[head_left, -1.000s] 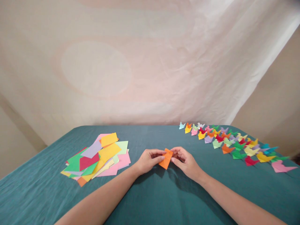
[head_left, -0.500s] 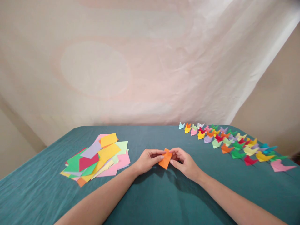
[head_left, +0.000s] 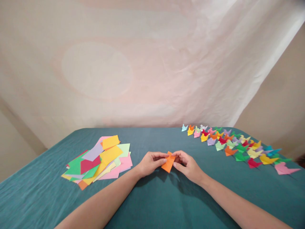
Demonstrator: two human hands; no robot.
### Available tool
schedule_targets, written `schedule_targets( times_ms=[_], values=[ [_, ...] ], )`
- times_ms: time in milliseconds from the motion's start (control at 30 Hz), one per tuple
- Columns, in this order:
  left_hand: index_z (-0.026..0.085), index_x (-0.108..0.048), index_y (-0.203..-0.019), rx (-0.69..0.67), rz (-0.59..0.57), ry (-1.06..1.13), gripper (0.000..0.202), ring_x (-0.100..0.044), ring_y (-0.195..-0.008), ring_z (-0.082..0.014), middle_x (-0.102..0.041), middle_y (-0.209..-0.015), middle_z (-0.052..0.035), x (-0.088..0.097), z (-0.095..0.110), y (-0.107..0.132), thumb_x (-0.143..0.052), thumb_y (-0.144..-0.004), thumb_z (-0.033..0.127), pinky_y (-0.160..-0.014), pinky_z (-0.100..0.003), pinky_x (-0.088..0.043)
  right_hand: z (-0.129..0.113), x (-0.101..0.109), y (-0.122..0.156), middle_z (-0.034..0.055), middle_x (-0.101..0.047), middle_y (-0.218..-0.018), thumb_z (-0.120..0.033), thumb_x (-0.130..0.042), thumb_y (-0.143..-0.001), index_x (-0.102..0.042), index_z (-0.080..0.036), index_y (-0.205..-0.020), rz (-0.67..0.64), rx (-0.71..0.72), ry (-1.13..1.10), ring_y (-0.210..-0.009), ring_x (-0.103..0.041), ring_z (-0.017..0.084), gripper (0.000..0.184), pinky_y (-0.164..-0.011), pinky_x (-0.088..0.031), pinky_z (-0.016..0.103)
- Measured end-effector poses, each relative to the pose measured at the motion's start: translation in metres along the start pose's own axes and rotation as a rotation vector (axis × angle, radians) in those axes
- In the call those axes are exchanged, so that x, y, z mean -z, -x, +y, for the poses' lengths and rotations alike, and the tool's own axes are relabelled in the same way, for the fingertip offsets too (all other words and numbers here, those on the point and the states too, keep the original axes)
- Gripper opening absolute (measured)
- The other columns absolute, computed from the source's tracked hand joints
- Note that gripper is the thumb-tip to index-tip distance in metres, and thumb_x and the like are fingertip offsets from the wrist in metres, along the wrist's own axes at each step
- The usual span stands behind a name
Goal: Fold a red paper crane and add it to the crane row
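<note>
A small folded piece of orange paper (head_left: 168,163) is held just above the cloth, between my two hands at the middle of the table. My left hand (head_left: 152,163) pinches its left edge, thumb in front and fingers behind. On the other side, my right hand (head_left: 187,164) grips the upper right edge with its fingertips, the thumb close to the paper's right side. Part of the paper's back and the fingers behind it are hidden.
To the left lies a loose pile of coloured paper sheets (head_left: 102,162). Several rows of folded paper birds (head_left: 231,151) stand at the right and back right. A green-blue cloth (head_left: 147,203) covers the table, and a pale sheet (head_left: 152,70) hangs behind it.
</note>
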State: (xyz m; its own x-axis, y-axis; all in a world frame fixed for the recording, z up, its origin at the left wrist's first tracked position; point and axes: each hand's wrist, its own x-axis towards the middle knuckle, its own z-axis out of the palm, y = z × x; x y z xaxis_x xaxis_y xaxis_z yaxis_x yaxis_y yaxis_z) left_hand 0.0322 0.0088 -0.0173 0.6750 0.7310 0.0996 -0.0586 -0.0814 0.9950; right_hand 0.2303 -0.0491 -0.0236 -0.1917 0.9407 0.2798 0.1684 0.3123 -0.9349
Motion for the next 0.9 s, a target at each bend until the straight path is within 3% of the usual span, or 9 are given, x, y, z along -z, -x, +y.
schedule_targets(
  times_ms=[267,600,900],
  values=[
    [0.015,-0.066,-0.106,0.006,-0.037,-0.017,0.036,-0.063,-0.091,-0.021,-0.068,-0.102,-0.0082,0.0001,0.0019,-0.0003,-0.066,-0.077,0.036,-0.083,-0.03,-0.047,0.0034,0.0003,-0.0008,0.0004,-0.057,-0.074,-0.026,-0.056,-0.08,-0.053,-0.018,-0.097,0.027,-0.01,0.04,-0.064,-0.052,0.013,0.019,-0.059,-0.042,0.025],
    [0.013,-0.068,-0.097,0.02,0.022,-0.05,0.035,-0.063,-0.085,-0.0196,-0.069,-0.095,-0.0083,-0.0011,0.003,-0.0003,-0.068,-0.074,0.039,-0.077,-0.028,-0.047,0.0015,0.0009,-0.0016,0.0009,-0.059,-0.073,-0.028,-0.054,-0.08,-0.059,-0.018,-0.093,0.092,-0.007,0.124,-0.062,-0.053,0.013,0.017,-0.059,-0.044,0.026],
    [0.014,-0.069,-0.096,-0.008,0.016,-0.062,0.032,-0.062,-0.087,-0.0197,-0.068,-0.097,-0.0074,-0.0004,0.001,-0.0012,-0.068,-0.074,0.038,-0.078,-0.028,-0.047,0.0031,0.0018,-0.0029,0.0029,-0.06,-0.087,-0.025,-0.056,-0.079,-0.065,-0.019,-0.089,0.099,0.074,0.182,-0.066,-0.054,0.013,0.015,-0.061,-0.045,0.026]
  ],
)
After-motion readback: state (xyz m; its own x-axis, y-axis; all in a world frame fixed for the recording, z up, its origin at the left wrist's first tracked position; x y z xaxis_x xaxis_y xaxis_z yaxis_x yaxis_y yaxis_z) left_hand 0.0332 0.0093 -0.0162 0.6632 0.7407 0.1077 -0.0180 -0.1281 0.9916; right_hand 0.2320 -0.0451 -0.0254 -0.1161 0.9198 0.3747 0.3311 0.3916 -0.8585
